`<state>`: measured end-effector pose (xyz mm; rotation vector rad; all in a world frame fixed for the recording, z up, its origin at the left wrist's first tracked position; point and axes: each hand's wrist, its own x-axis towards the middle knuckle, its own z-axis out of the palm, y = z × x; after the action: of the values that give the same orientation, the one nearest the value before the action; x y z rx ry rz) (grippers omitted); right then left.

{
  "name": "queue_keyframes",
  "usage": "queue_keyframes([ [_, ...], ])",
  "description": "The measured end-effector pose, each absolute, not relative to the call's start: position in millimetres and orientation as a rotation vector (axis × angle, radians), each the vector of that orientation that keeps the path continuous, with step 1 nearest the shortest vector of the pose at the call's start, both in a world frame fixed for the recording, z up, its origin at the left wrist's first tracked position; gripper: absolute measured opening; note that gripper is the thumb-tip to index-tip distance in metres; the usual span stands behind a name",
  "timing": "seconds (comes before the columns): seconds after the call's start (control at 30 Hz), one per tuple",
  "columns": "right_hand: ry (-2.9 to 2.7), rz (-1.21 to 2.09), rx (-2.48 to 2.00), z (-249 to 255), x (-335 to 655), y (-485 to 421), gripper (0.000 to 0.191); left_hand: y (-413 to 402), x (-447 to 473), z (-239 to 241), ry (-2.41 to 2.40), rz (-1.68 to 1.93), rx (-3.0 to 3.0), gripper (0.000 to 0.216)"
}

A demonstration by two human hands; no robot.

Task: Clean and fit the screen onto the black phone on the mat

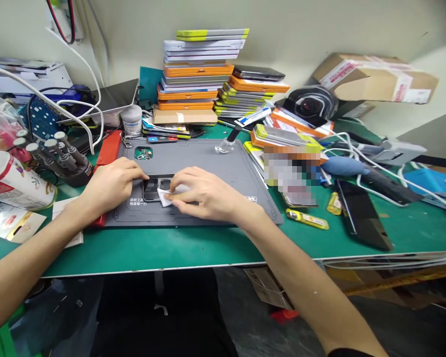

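Note:
A dark smartphone (151, 189) lies flat on a grey work mat (193, 158), its right part covered by my right hand. My left hand (113, 182) rests on the mat with fingers curled, its fingertips pressed to the phone's upper left edge. Pinched in my right hand (204, 193) is a white wipe (165, 197), which touches the phone's dark surface. Small metal parts (144, 152) sit in the mat's green recess above my left hand. Farther up the mat stands a small clear bottle (226, 145) with a black brush lying over it.
Flat boxes (196, 72) are stacked at the back wall. At left are a screwdriver holder (78, 171), a white tub (132, 120) and a fallen canister (18, 181). To the right lie a yellow cutter (306, 218), a black device (362, 215), cables and a cardboard box (379, 79).

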<state>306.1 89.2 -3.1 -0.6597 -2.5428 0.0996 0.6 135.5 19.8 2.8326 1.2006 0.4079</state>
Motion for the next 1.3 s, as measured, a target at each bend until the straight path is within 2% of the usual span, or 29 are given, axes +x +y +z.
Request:
queue_keyframes([
  [0.3, -2.643, -0.136, -0.593, -11.3, 269.4, 93.2, 0.041, 128.8, -3.5, 31.2, 1.447, 0.525, 2.862, 0.028],
  [0.5, -2.547, 0.04, -0.777, 8.0, 318.6, 93.5, 0.041, 128.6, -2.2, 34.4, 1.518, 0.404, 2.808, 0.019],
  [0.63, -2.493, 0.089, -0.917, 11.3, 338.0, 91.8, 0.039, 127.8, 0.2, 34.1, 1.536, 0.328, 2.782, 0.018],
  [0.93, -2.42, -0.096, -1.151, -1.9, 334.1, 105.5, 0.047, 128.3, -1.5, 32.8, 1.497, 0.334, 2.846, 0.019],
  [1.17, -2.515, 0.09, -0.914, -12.7, 289.2, 111.1, 0.042, 129.3, 1.2, 36.2, 1.504, 0.284, 2.839, 0.019],
  [1.3, -2.49, 0.197, -0.951, -7.6, 286.7, 115.0, 0.041, 130.7, -2.4, 35.8, 1.513, 0.296, 2.828, 0.022],
])
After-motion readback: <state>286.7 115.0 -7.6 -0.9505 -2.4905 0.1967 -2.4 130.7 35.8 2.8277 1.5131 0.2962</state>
